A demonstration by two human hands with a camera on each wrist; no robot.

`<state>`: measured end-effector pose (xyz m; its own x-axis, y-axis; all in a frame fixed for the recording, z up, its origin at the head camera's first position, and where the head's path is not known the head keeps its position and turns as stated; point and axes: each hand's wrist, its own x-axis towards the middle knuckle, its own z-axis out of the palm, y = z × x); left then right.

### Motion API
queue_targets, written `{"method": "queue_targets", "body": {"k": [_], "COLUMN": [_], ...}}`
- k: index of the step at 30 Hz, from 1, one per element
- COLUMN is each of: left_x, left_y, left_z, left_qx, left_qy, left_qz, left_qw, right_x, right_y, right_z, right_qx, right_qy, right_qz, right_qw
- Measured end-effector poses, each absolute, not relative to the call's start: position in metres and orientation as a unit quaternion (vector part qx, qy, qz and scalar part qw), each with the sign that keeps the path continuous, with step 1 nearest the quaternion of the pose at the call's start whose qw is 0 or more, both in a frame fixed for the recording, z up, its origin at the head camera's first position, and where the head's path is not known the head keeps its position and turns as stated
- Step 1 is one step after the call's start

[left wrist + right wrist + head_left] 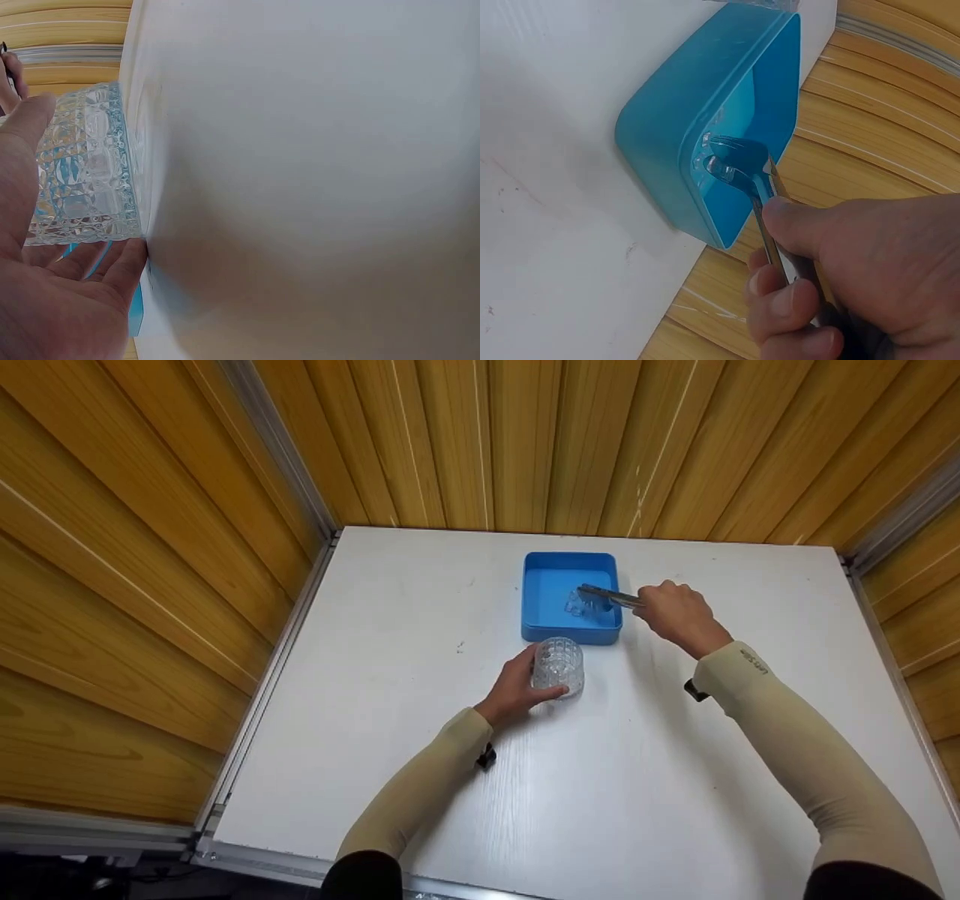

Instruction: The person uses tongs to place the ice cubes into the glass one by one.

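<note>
My left hand (pixel 516 687) holds a clear cut-glass tumbler (pixel 559 664) upright on the table, thumb on the near side. The left wrist view shows the fingers around the far side of the glass, low by its base. My right hand (pixel 679 615) grips metal serving tongs (pixel 616 597), one end fork-shaped and the other spoon-shaped. The tong tips reach inside a blue square box (pixel 571 635) just behind the glass. Several small clear pieces (pixel 575 605), like ice cubes, lie on its floor. In the right wrist view the tips are at some clear pieces (pixel 706 141).
The white table (pixel 360 720) extends around the box and glass. Wood-patterned panels (pixel 450 450) stand at its back and sides, with metal rails (pixel 281 442) at the corners. Small dark marks (pixel 460 646) show on the tabletop to the left.
</note>
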<state>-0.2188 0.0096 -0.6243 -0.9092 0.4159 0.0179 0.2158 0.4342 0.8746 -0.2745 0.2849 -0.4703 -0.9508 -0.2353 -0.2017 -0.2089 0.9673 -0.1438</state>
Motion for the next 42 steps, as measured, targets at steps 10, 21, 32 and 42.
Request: {"method": "queue_targets", "body": {"k": [10,21,32,42], "left_x": [-0.218,-0.218,-0.219,-0.22], "left_y": [0.011,0.01,0.008,0.009], "left_z": [-0.624,-0.624,-0.627,-0.627], "left_qx": [0.18,0.185,0.205,0.209], "left_qy": [0.84,0.844,0.841,0.841], "left_qz": [0.501,0.493,0.494,0.491], "left_qw": [0.103,0.099,0.083,0.083], "right_x": [-0.262,-0.243,-0.227,-0.218], "right_y": [0.296,0.303,0.302,0.302], "right_z": [-0.462,-0.456,-0.453,-0.452], "right_qx": [-0.098,-0.123,-0.136,-0.143], "right_qy": [0.983,0.981,0.98,0.978], "right_qz": [-0.115,-0.134,-0.142,-0.149], "right_qw": [0.108,0.064,0.037,0.045]}}
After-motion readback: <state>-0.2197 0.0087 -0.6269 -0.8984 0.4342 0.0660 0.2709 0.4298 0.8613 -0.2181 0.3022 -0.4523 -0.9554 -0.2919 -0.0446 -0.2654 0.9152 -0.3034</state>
